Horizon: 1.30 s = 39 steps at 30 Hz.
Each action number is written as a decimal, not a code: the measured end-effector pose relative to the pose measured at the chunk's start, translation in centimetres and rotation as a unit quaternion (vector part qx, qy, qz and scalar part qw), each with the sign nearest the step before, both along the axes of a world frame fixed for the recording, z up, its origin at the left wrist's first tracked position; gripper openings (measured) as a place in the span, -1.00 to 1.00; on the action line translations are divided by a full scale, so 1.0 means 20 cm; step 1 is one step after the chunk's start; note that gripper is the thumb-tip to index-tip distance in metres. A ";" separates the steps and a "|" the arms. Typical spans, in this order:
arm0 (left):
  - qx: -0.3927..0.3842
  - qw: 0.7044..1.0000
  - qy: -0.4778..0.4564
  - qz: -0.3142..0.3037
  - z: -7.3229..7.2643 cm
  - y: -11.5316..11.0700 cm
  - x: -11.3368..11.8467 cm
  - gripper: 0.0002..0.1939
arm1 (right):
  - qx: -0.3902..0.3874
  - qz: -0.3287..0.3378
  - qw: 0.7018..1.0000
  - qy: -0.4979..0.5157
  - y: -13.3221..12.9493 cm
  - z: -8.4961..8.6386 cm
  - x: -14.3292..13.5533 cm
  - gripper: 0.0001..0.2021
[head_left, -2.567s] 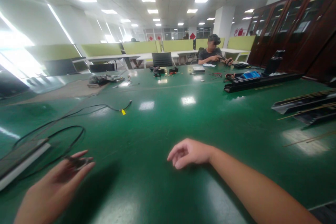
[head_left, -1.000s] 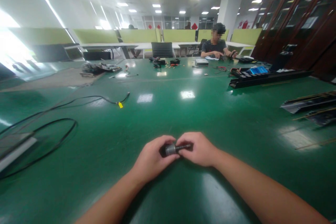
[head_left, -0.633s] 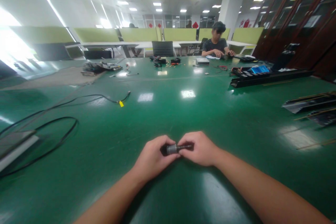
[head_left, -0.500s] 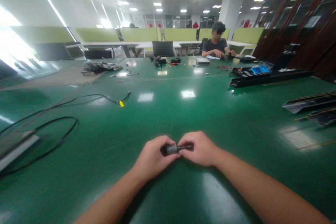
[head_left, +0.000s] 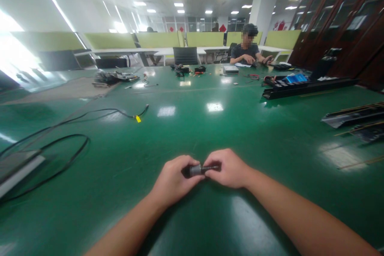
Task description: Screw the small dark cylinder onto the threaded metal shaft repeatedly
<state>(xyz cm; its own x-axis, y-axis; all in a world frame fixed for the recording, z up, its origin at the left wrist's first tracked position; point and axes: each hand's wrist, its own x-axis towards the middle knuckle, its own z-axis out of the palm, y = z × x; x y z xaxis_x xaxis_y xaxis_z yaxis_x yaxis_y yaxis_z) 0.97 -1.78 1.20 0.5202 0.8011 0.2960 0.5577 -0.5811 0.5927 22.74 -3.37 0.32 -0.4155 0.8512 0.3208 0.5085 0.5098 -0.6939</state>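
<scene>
Close to the near side of the green table, my left hand (head_left: 172, 178) is closed around a small grey metal cylinder (head_left: 195, 170) with a dark end tucked into the palm. A thin dark ridged shaft (head_left: 213, 167) sticks out of the cylinder towards the right. My right hand (head_left: 230, 170) pinches that shaft between thumb and fingers. Both hands nearly meet at the fingertips, and the part lies roughly level between them. What kind of part it is, I cannot tell.
On the left, a black cable (head_left: 87, 140) loops by a flat grey box (head_left: 21, 170); a yellow tag (head_left: 138, 119) marks another cable. Black metal channels (head_left: 306, 90) lie at the right. Electronic parts (head_left: 183, 70) sit across the table, where another person (head_left: 246, 50) is seated.
My hands keep their grip on the part and have hardly moved. Across the table, the other person's hand at the right has opened and lifted slightly.
</scene>
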 end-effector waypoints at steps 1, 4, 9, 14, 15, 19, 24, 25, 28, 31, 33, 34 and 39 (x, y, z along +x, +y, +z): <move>-0.002 1.000 0.001 0.002 0.00 0.00 0.00 -0.79 | -0.002 0.001 1.000 -0.001 0.00 0.00 0.00 -0.93; -0.004 1.000 0.003 0.003 0.00 0.00 0.00 -0.79 | -0.002 0.003 1.000 0.000 0.00 0.00 0.00 -0.93; -0.004 1.000 0.000 0.001 0.00 0.00 0.00 -0.79 | -0.006 -0.002 1.000 -0.001 0.00 0.00 0.00 -0.93; -0.004 1.000 0.002 0.007 -0.01 0.01 -0.01 -0.80 | -0.010 -0.009 1.000 -0.008 0.00 0.00 0.01 -0.94; -0.004 1.000 0.003 0.009 -0.01 0.01 -0.01 -0.79 | -0.009 -0.010 1.000 -0.010 0.00 0.00 0.01 -0.94; -0.002 1.000 0.002 0.011 0.00 0.01 0.00 -0.78 | -0.015 -0.014 1.000 -0.009 0.00 -0.01 0.00 -0.95; 0.002 1.000 0.001 0.012 0.00 0.01 0.00 -0.79 | -0.023 -0.025 0.999 -0.012 0.00 -0.01 0.00 -0.94; 0.002 1.000 0.003 0.013 0.00 0.01 0.00 -0.79 | -0.023 -0.026 0.999 -0.014 0.00 -0.01 0.00 -0.93; 0.002 1.000 0.006 0.014 0.00 0.01 0.00 -0.79 | -0.023 -0.030 0.999 -0.020 0.00 -0.01 -0.01 -0.93; 0.000 1.000 0.005 0.014 0.00 0.01 0.00 -0.79 | -0.023 -0.032 0.999 -0.024 0.00 -0.01 -0.01 -0.92; -0.004 1.000 0.005 0.015 0.01 0.01 0.00 -0.78 | -0.024 -0.032 0.999 -0.025 0.00 0.00 -0.01 -0.92; -0.006 1.000 0.006 0.016 0.01 0.01 0.00 -0.78 | -0.025 -0.033 0.999 -0.026 0.00 0.00 -0.01 -0.92; -0.012 1.000 0.011 0.021 0.00 0.01 -0.01 -0.78 | -0.019 -0.035 0.999 -0.031 0.00 0.00 0.00 -0.92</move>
<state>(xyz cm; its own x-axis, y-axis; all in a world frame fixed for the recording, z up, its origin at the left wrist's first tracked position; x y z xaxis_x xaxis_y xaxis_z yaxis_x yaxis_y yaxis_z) 0.84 -1.58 1.27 0.4917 0.8292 0.2657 0.5945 -0.5427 0.5933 22.75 -3.27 0.28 -0.3724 0.8898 0.2638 0.5844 0.4456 -0.6781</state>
